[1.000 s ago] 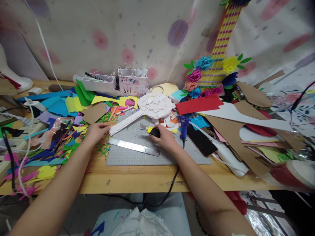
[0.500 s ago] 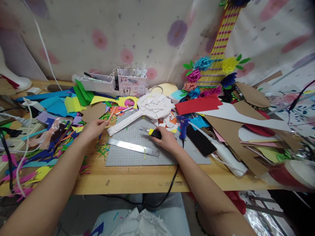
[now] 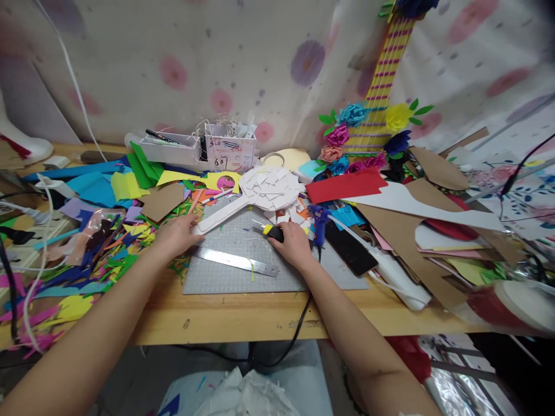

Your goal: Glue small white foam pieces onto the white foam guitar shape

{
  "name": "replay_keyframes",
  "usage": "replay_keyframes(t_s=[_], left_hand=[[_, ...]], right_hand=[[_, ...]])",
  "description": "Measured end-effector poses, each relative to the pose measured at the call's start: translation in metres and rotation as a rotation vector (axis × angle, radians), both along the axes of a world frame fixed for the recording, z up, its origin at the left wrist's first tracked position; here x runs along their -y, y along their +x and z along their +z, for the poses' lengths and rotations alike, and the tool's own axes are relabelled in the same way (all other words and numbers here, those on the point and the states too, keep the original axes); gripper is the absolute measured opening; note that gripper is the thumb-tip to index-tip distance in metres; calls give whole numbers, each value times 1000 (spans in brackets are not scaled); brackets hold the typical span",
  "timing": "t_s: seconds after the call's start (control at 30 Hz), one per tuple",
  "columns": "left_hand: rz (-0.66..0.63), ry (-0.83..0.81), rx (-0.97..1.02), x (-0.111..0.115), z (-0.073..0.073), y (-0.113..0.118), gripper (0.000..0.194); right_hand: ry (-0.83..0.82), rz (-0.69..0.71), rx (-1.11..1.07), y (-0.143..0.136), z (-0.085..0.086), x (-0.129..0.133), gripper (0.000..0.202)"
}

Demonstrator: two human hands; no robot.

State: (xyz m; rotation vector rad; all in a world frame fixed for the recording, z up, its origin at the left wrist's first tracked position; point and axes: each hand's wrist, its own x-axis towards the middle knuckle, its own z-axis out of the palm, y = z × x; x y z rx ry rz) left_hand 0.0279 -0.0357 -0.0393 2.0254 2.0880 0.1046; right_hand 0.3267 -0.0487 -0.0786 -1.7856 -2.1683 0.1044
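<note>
My left hand (image 3: 177,236) is closed at the near-left end of a white paper-covered paddle (image 3: 228,211), thumb and fingers at its handle. The paddle's round head is layered with white scraps and lies towards the back of the grey cutting mat (image 3: 303,280). My right hand (image 3: 295,247) is wrapped round a yellow-and-black utility knife (image 3: 274,232), its blade pointing left above the mat. Below both hands lies a steel ruler (image 3: 236,261) with a thin yellow-green strip across it. White and orange scraps (image 3: 286,215) sit beside the paddle's head.
Just right of my right hand are a blue glue gun (image 3: 319,222) and a black phone (image 3: 351,248). Coloured paper offcuts (image 3: 99,260) heap up on the left. White boxes (image 3: 229,151) stand at the back. Cardboard pieces (image 3: 416,248) and a paper-flowered guitar (image 3: 377,86) are on the right.
My left hand has moved right and slightly down, from beside the handle's end onto it. The right hand keeps hold of the utility knife. The view has shifted slightly.
</note>
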Motion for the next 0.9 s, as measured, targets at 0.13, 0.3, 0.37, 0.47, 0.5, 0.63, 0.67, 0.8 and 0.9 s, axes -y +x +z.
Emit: replay_keyframes(t_s=[0.13, 0.3, 0.37, 0.47, 0.5, 0.63, 0.67, 0.8, 0.9], left_hand=[[48, -11, 36, 2, 5, -1, 49], [196, 119, 324, -2, 10, -14, 69], [264, 204, 587, -4, 9, -11, 74], [324, 272, 1077, -5, 9, 10, 66], [332, 257, 1214, -4, 9, 21, 61], [323, 0, 1618, 6, 14, 65, 47], [319, -80, 1701, 8, 15, 73, 45], [318, -315, 1897, 10, 13, 89, 30], [356, -348, 1956, 7, 9, 89, 21]], right_hand=[[40, 57, -45, 10, 7, 5, 41], [-21, -82, -114, 49, 21, 29, 27], [-117, -366, -96, 66, 24, 35, 43], [-65, -583, -114, 83, 23, 30, 49], [-22, -581, -127, 86, 22, 25, 48], [91, -424, -180, 87, 14, -3, 49], [61, -432, -209, 87, 12, -8, 47], [13, -575, -466, 87, 10, -16, 42], [120, -526, -837, 83, 18, -11, 47]])
